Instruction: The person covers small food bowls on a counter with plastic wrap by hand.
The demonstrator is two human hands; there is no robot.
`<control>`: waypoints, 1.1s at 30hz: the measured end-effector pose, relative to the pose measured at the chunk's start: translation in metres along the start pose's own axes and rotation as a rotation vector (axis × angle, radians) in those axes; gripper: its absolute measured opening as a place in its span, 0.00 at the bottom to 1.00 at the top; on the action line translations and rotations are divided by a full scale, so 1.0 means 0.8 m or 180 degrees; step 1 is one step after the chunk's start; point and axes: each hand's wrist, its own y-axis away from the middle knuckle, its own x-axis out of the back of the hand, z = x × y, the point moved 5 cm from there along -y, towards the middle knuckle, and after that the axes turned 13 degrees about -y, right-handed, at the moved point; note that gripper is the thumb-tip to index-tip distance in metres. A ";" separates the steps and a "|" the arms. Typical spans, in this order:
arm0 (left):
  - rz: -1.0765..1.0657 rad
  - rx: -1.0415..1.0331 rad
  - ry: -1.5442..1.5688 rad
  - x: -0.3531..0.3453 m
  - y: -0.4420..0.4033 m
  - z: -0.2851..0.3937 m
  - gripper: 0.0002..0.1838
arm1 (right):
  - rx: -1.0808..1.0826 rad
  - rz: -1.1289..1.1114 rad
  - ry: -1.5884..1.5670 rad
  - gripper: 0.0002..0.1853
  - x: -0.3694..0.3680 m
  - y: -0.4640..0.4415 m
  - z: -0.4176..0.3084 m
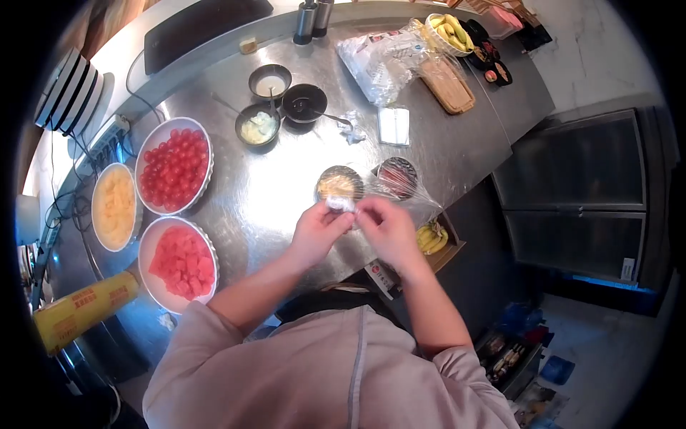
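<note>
My left hand [319, 230] and my right hand [386, 227] meet near the steel table's front edge. Both pinch a white, crumpled piece of plastic wrap [341, 204] between their fingertips. Just beyond them stands a dark bowl with yellowish food [340, 183]. To its right is a bowl with dark red contents [397, 179], under clear film that spreads to the right of my right hand.
Large white bowls hold cherry tomatoes [174, 170], yellow pieces [114, 207] and red cubes [182, 263] at left. Small dark bowls [304, 104] with spoons stand farther back. A wooden board [449, 86], a plastic bag [375, 63] and bananas [450, 33] lie back right.
</note>
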 end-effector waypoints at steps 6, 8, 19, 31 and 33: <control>0.0228 0.0068 0.0062 0.013 0.028 -0.031 0.08 | 0.0437 -0.0143 0.0898 0.06 -0.019 0.046 0.014; 0.0199 0.0129 -0.0322 0.015 0.036 -0.029 0.06 | 0.0373 -0.0369 0.0399 0.07 -0.020 0.053 0.019; 0.0148 -0.0428 -0.1113 0.002 0.049 0.017 0.03 | -0.0755 -0.0423 -0.1675 0.07 -0.024 0.046 0.059; 0.0498 -0.1252 -0.3459 0.013 0.044 0.029 0.07 | -0.0564 -0.0227 -0.0280 0.05 -0.036 0.038 0.067; 0.0510 -0.1025 -0.3088 0.013 0.042 0.033 0.07 | -0.0254 -0.0336 0.0343 0.05 -0.037 0.035 0.053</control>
